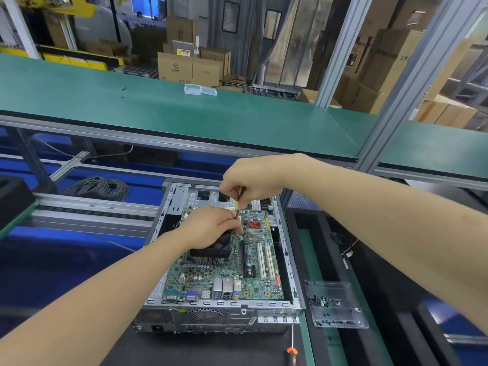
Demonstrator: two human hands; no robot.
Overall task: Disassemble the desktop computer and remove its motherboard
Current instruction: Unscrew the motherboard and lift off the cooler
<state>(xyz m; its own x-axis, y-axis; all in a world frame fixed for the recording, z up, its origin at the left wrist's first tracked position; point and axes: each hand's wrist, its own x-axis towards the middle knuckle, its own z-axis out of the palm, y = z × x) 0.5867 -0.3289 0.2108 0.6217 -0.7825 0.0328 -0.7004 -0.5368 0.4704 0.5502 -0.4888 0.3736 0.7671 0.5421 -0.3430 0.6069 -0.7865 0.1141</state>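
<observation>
Open desktop computer (224, 303) flat on the dark tabletop (211, 347), green motherboard (253, 262) seated inside, directly beneath both hands. Screwdriver (239, 204) upright over the board's far half, yellow-and-black handle gripped in curled fingers (232, 190) of the right hand (250, 178), thin shaft pinched lower down by fingers (236, 225) of the left hand (211, 225). Tip hidden behind the left fingers; contact with any screw impossible to tell. Black cooler fan (211, 249) partly covered by the left hand. Both forearms bare, reaching in from the near corners, right wrist arched higher than the left. Clear tray (340, 289) of dark screws (320, 302) just right of the computer
</observation>
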